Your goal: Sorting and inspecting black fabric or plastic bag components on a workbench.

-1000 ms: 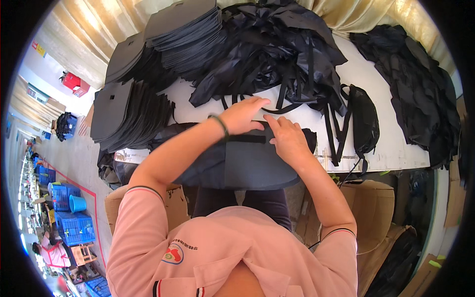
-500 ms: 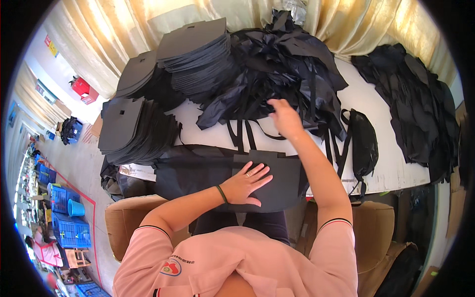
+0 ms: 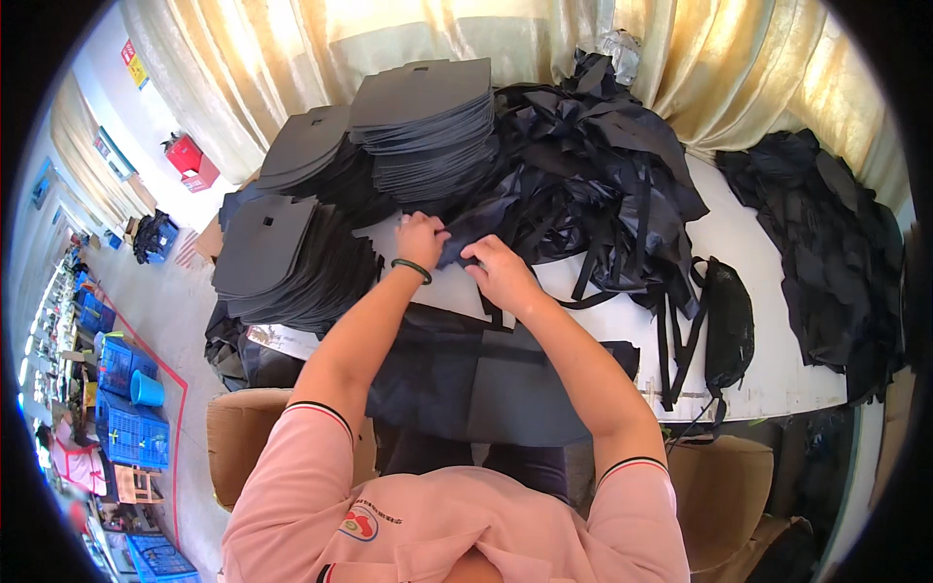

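Observation:
Both hands reach over the white table to the front left edge of a tangled heap of black fabric pieces with straps [image 3: 622, 194]. My left hand [image 3: 421, 243] is closed on a black fabric piece [image 3: 466, 233], beside the stacked boards. Just to its right, my right hand [image 3: 502, 277] pinches the same piece with thumb and fingers. Under my forearms, a dark fabric length [image 3: 423, 374] lies across the table's near edge. On its right part rests a stiff dark grey panel [image 3: 525, 389], partly hidden by my right forearm.
Tall stacks of dark grey boards [image 3: 423, 121] stand at the back left, with another stack [image 3: 262, 253] nearer. A small black zipped bag [image 3: 727, 311] lies right of the heap. More black fabric [image 3: 816, 233] covers the table's [image 3: 777, 355] right end. Cardboard boxes [image 3: 724, 486] stand below.
My left hand has left the grey panel and moved forward to the heap. My right hand has come nearer and left, and both now grip a fabric piece. The view has shifted slightly.

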Action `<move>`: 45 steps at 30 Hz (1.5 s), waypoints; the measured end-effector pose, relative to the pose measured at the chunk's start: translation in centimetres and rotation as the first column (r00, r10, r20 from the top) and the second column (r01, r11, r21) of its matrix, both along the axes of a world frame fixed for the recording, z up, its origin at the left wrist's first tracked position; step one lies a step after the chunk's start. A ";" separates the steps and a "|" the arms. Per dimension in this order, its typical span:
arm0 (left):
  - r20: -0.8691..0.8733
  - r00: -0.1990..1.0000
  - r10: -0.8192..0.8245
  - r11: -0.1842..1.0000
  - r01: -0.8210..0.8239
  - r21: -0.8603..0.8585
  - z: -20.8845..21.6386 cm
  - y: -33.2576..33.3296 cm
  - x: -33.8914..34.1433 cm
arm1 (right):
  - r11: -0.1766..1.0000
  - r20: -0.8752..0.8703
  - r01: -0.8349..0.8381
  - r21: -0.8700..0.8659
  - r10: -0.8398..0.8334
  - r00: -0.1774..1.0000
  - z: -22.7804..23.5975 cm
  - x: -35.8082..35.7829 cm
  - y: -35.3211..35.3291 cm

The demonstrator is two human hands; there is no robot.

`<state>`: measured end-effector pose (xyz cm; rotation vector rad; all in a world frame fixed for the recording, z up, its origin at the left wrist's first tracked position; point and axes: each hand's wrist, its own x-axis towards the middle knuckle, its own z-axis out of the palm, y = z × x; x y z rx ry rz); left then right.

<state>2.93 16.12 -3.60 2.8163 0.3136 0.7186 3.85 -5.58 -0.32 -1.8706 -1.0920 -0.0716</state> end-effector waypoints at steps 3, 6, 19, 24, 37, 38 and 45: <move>0.182 0.959 -0.218 0.964 0.241 -0.111 4.1 -1.5 0.4 | 0.999 -0.038 0.034 -0.001 -0.034 0.999 -0.7 1.0 -3.6; 0.346 0.796 -0.497 0.687 0.605 -0.402 11.0 -2.3 -3.3 | 0.990 -0.101 0.143 -0.002 -0.143 0.985 -0.3 1.9 -7.1; 0.748 0.439 -0.498 -0.393 0.655 -0.646 21.2 2.5 -16.4 | 0.996 -0.111 -0.049 0.071 0.057 0.992 3.7 0.6 -1.2; 0.808 0.472 -0.352 -0.498 0.636 -0.589 18.8 5.9 -17.0 | 0.935 -0.129 -0.336 -0.108 0.322 0.938 2.5 -0.9 2.2; 0.345 0.909 -0.232 0.944 0.297 -0.147 23.8 3.1 -19.3 | 0.943 0.050 0.084 -0.323 -0.071 0.996 7.7 -0.1 -3.6; 0.365 0.876 -0.315 0.944 0.330 0.021 23.9 0.2 -18.7 | 0.919 0.110 0.182 -0.349 -0.153 0.982 8.9 -0.4 -4.2; 0.056 0.881 -0.470 0.882 0.471 -0.009 12.8 -11.9 -13.7 | 0.772 0.378 0.346 -0.532 -0.149 0.914 14.5 -6.1 -4.5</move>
